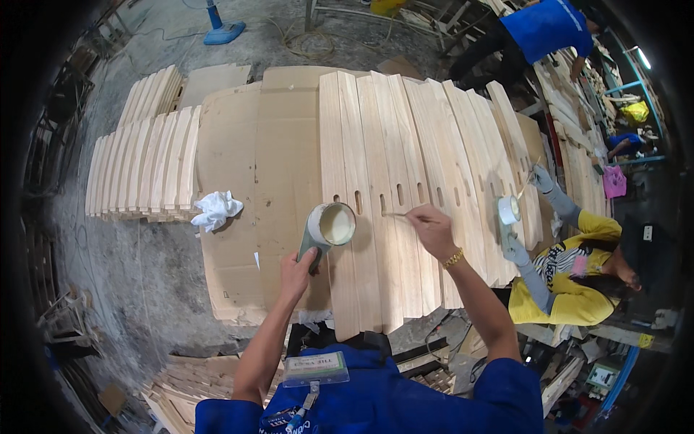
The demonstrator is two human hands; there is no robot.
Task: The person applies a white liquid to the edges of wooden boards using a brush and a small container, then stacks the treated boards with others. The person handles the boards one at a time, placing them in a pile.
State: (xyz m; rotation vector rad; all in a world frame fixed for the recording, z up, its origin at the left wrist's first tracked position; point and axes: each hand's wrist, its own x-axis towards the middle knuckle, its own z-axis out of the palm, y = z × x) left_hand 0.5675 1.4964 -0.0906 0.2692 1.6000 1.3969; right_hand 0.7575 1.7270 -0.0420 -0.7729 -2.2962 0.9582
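My left hand (295, 275) is closed round the grey-green handle of a white cup (316, 218) with creamy pale liquid inside. Pinched in my right hand (434, 231) is a thin stick (397, 215), whose tip reaches a slot (382, 204) in one of the boards. Whether the tip is inside the slot or just beside it, I cannot tell. Several long pale wooden boards (361, 282) lie side by side under both hands, with oval slots in a row across them. The cup is held above the leftmost boards.
Brown cardboard (231, 152) lies under the boards, with a crumpled white cloth (217, 210) on its left edge. Stacked wooden pieces (144, 163) stand at left. A gloved co-worker (578, 282) at right holds another cup (509, 210) and a stick. Another person (546, 29) bends at far right.
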